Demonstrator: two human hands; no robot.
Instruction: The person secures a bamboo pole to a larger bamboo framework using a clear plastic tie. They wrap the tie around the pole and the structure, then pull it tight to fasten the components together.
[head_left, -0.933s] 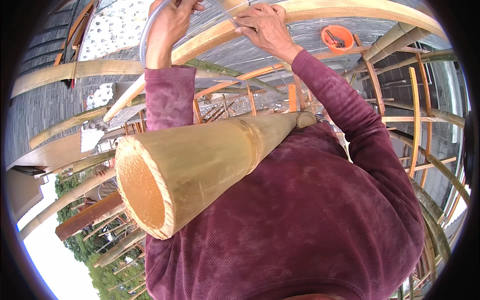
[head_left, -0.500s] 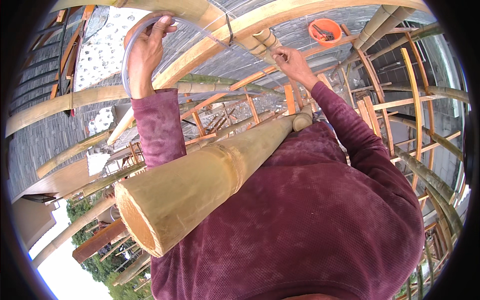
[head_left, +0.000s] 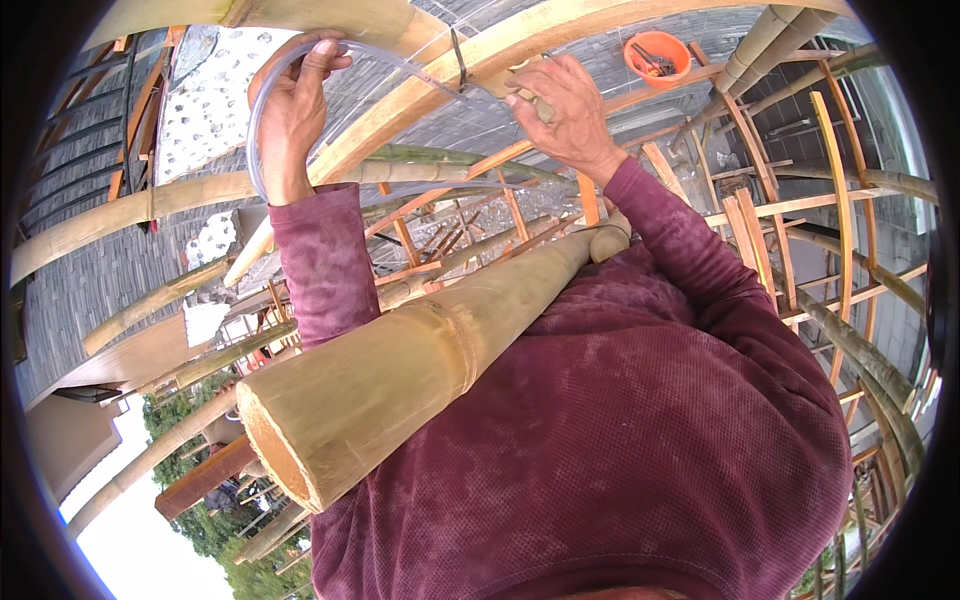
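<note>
My left hand [head_left: 295, 110] is raised at the upper left, its fingers closed around a clear plastic hose [head_left: 258, 140]. From there the hose arcs right beneath a long wooden beam [head_left: 395, 105]; another stretch runs below it past my left wrist. My right hand [head_left: 570, 115] is up by the beam, thumb and fingers apart, fingertips close to the hose. Whether they touch it I cannot make out. A dark tie [head_left: 458, 55] wraps the beam between my hands. Below my arms, a thick bamboo pole [head_left: 400, 350] slants across my chest, its cut end toward the lower left.
Bamboo poles [head_left: 150, 205] and wooden battens [head_left: 840, 200] form a framework all around. An orange bucket [head_left: 657, 60] with tools inside stands at the upper right. Grey tiled surface [head_left: 90, 280] lies beyond the poles. A dark-red timber [head_left: 205, 478] projects at the lower left.
My right hand has moved left toward the hose and its fingers have spread from a pinch. My left hand still holds the hose in nearly the same place.
</note>
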